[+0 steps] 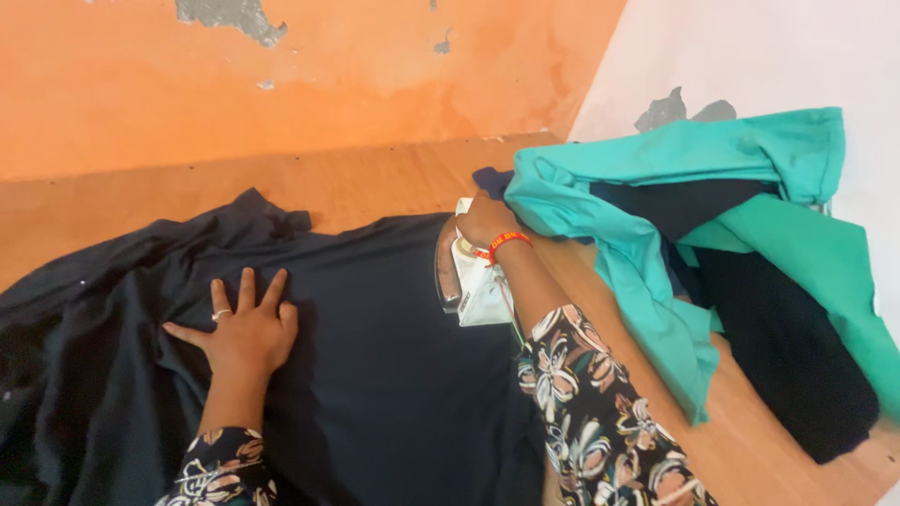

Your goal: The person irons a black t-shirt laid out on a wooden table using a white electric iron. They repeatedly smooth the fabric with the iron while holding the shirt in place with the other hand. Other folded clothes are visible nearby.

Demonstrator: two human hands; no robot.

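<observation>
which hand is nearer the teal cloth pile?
Right. The right hand grips the white clothes iron right beside the teal cloth pile; the left hand lies flat on the dark navy garment, far across.

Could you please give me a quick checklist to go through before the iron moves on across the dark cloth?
1. Right hand grips the iron: ok, fingers closed over its top.
2. Left hand lies flat on the dark garment, apart from the iron: ok.
3. Cloth next to the iron lies smooth: ok; folds bunch only at the far left.
4. Teal garment kept off the iron: not ok, its edge lies right by the right hand.
5. Cord free of snags: cannot tell, only a thin strand shows beside the wrist.
6. Iron's heat: cannot tell.
</observation>
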